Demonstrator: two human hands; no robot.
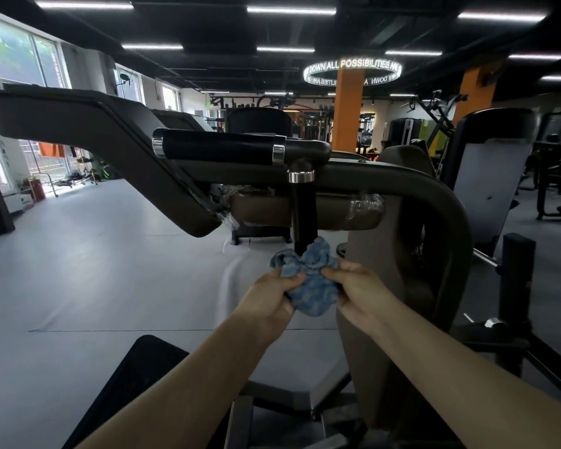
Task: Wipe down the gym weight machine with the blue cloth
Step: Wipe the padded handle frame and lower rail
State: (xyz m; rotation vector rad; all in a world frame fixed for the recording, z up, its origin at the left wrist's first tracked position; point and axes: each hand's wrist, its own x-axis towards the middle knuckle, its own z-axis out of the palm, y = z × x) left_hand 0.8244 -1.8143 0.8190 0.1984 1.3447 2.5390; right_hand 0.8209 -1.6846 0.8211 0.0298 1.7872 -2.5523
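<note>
Hands meet in front of the weight machine point(402, 189): left hand point(272, 294) and right hand point(358, 291) both pinch the bunched blue cloth point(308, 280) between them. Cloth sits just below the machine's vertical black handle post point(303, 218), near its lower end.

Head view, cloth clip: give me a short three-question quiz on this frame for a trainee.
1. True or false: only one hand holds the blue cloth.
2. Multiple choice: the cloth is A) spread flat on the seat, B) bunched between the hands, C) draped over the horizontal handle.
3. Short answer: what colour is the pillar under the lit ring sign?

Key
1. False: the left hand and the right hand both grip it.
2. B: it is crumpled, just below the black vertical handle of the weight machine.
3. Orange.
</note>
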